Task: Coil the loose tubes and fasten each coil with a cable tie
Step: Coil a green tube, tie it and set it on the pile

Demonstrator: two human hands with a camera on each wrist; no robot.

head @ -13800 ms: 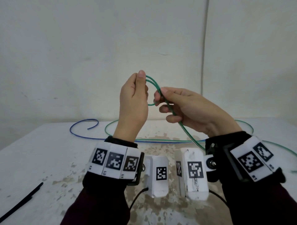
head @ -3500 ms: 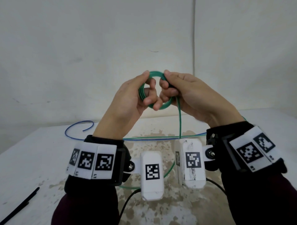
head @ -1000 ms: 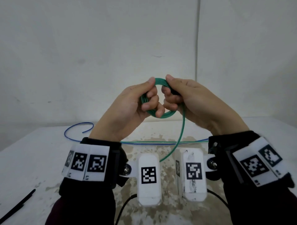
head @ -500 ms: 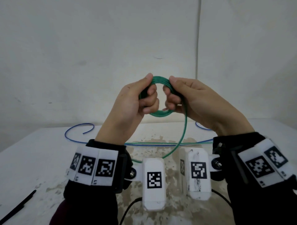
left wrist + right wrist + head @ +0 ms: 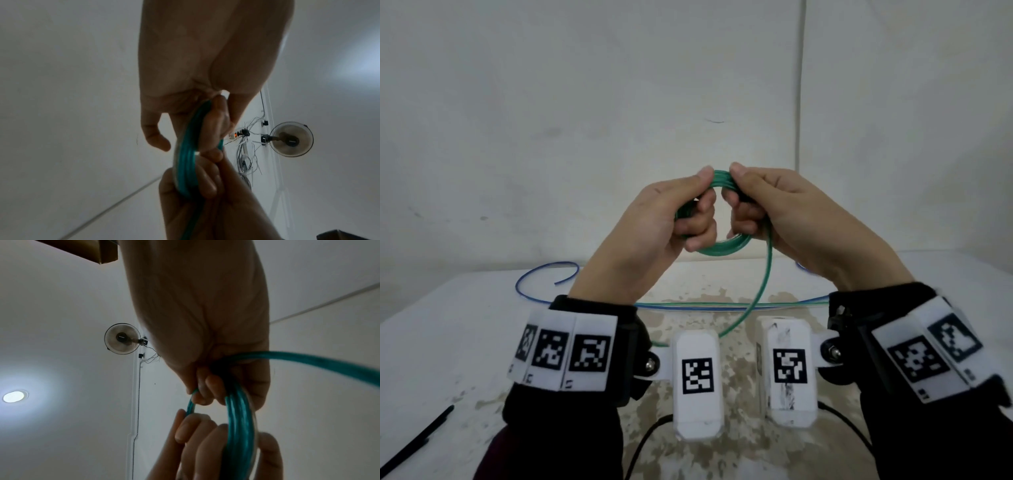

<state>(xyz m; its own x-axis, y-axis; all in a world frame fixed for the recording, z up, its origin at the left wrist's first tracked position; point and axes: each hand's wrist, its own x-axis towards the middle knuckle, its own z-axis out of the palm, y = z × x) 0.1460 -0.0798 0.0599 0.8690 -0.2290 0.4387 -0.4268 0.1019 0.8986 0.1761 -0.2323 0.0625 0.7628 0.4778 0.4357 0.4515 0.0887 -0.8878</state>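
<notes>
I hold a small coil of green tube (image 5: 722, 247) up in front of me, above the table. My left hand (image 5: 671, 219) grips its left side with curled fingers and thumb on top. My right hand (image 5: 767, 212) grips the right side the same way. A loose green tail (image 5: 765, 284) hangs from the right hand down to the table. Seen from the left wrist, the coil (image 5: 186, 162) runs through both fists; from the right wrist the coil (image 5: 239, 426) and its tail (image 5: 320, 361) show. A blue tube (image 5: 534, 279) lies on the table behind. A black cable tie (image 5: 417, 442) lies at the front left.
The white table (image 5: 465, 342) has a worn, stained patch in the middle. A plain wall stands close behind it. Black cables (image 5: 643, 445) trail from the wrist cameras over the table's near edge. A wall fan (image 5: 291, 139) shows in the wrist views.
The coil has grown from one loop to several turns. In the last second both hands shifted slightly, and the hanging tail has shortened and swung left under the coil.
</notes>
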